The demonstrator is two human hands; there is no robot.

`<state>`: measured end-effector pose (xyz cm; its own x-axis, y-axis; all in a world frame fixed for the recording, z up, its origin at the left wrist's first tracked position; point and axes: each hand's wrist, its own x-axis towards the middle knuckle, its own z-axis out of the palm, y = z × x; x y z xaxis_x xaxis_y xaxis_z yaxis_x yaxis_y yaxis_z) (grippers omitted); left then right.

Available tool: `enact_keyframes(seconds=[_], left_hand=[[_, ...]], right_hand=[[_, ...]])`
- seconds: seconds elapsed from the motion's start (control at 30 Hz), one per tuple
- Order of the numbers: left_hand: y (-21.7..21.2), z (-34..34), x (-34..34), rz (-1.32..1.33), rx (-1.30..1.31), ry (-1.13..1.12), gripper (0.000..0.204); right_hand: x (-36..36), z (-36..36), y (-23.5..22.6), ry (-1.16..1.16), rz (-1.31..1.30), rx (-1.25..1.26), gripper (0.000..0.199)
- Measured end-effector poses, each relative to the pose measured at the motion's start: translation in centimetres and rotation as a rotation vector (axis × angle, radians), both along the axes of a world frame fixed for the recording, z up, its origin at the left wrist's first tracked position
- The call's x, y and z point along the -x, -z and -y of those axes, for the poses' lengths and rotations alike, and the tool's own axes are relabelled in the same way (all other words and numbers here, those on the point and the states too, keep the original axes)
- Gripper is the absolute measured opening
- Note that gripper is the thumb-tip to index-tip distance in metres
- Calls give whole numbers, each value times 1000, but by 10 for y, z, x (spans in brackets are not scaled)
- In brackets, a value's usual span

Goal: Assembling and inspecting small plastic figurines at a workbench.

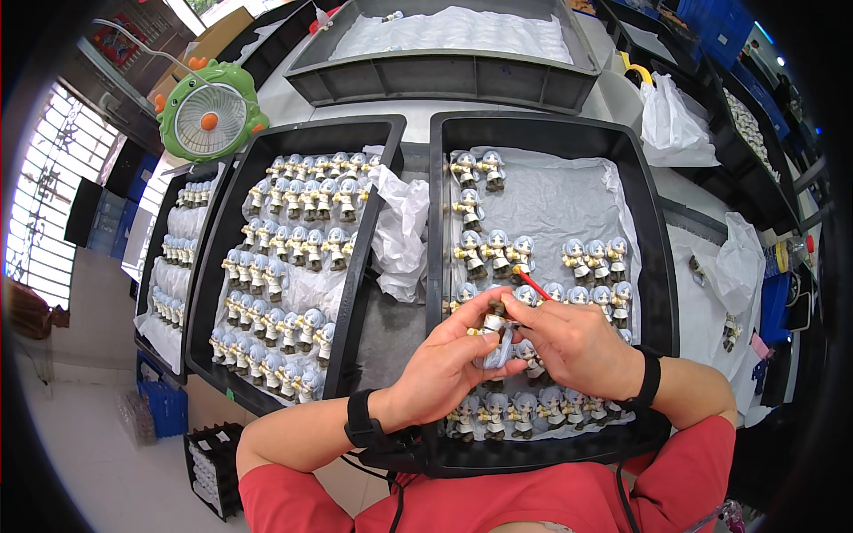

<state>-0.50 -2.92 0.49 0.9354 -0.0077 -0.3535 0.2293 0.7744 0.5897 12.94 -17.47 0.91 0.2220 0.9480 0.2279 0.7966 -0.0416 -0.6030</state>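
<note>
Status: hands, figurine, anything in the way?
Left hand holding figurine, upside down. Right hand holding red stick. Other figurines in black tray beneath.

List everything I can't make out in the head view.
All in the head view:
Held figurine: partly covered by the left hand and right hand.
Red tool: lower end, hidden by the right hand.
Right tray: parts of its middle rows, behind both hands.
Far-right tray's items: too small to identify.
Shirt: cut off by the lower edge.

No lettering, label, number or sign can be read on anything in the head view.
</note>
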Motion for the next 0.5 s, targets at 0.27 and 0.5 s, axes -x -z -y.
enact_keyframes(seconds=[0.27, 0.5], left_hand=[[0, 1, 1, -3, 2, -4, 48], [1, 0, 0, -4, 2, -2, 48]], right_hand=[[1, 0, -2, -4, 2, 13, 43], [0, 0, 0, 3, -16, 0, 43]])
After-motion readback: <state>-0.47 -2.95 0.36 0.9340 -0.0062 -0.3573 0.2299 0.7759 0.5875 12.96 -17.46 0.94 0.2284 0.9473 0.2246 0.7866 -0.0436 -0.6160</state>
